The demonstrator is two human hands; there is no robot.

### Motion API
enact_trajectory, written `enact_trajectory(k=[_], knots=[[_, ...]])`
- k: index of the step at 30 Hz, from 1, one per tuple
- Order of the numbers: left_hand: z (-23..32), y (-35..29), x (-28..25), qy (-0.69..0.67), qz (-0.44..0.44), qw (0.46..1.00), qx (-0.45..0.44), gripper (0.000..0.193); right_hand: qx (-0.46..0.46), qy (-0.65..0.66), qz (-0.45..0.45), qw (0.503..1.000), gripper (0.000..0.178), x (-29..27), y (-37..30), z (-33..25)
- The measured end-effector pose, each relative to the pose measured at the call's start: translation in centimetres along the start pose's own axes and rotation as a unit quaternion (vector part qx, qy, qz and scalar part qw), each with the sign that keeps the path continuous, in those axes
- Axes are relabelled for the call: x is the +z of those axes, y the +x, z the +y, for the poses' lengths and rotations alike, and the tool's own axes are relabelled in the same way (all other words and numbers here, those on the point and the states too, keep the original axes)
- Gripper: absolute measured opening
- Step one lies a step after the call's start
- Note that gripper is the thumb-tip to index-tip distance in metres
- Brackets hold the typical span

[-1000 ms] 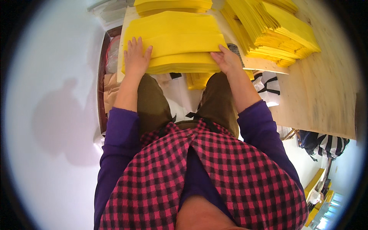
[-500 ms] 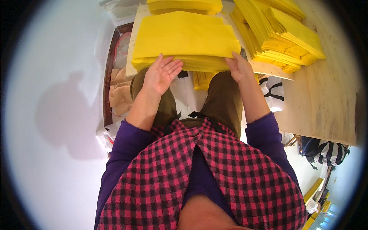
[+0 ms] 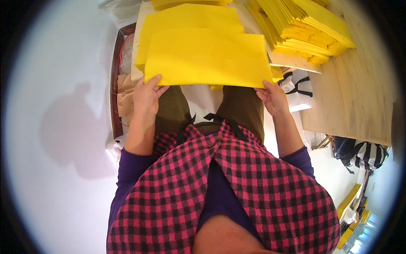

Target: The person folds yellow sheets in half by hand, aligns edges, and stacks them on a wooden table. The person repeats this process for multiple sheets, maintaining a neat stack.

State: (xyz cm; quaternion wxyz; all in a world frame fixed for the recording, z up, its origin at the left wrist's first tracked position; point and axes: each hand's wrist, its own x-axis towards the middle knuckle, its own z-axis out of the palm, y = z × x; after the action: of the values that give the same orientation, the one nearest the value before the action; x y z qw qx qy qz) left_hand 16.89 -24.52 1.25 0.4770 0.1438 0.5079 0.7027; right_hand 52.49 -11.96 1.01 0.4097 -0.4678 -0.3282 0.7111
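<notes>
Both forearms extend forward from purple fabric sleeves (image 3: 134, 169), bare from below the elbow to the fingers. The left forearm runs almost straight ahead; the right slants forward and inward. The left hand (image 3: 146, 96) is at the near left corner of a flat, rectangular, matt yellow sheet (image 3: 207, 59), thumb on the upper face and fingers curled at the edge. Its grip is clamped on that corner. The right hand (image 3: 274, 98) mirrors this at the near right corner, thumb along the edge and fingers partly hidden underneath; its grip is likewise clamped on the sheet.

The sheet spans the space between the two grips, its near edge nearly straight and above the brown trousers (image 3: 243, 108). Its far part overlaps a broad, flat yellow pile (image 3: 190, 17); contact between the two cannot be determined. That pile is on a pale wooden desk (image 3: 292, 61). To the right of the sheet and well apart from it, a tall, uneven stack of folded yellow pieces (image 3: 315, 31) is noted.
</notes>
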Motion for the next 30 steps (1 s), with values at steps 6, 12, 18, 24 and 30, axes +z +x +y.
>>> enact_trajectory(k=[6,12,18,24,30], knots=[[0.8,-1.9,-2.5,0.088,-0.024,0.996,-0.021,0.023,-0.002,-0.097,0.0,0.995,0.026,0.6,0.8,0.0],[1.2,-1.5,-2.5,0.123,-0.014,0.992,-0.029,0.024,-0.067,-0.155,0.0,0.986,0.043,1.1,1.6,-0.7],[1.6,-1.0,-2.5,0.158,0.013,0.987,-0.028,0.025,-0.171,-0.312,0.064,0.932,0.06,1.7,2.0,-1.4],[1.4,-1.2,-2.2,0.15,0.007,0.988,-0.023,0.026,-0.179,-0.321,0.01,0.93,0.068,3.0,2.9,-0.7],[1.4,-1.6,-2.0,0.142,0.01,0.99,-0.013,0.027,-0.186,-0.342,0.021,0.921,0.067,2.4,3.5,-0.8]])
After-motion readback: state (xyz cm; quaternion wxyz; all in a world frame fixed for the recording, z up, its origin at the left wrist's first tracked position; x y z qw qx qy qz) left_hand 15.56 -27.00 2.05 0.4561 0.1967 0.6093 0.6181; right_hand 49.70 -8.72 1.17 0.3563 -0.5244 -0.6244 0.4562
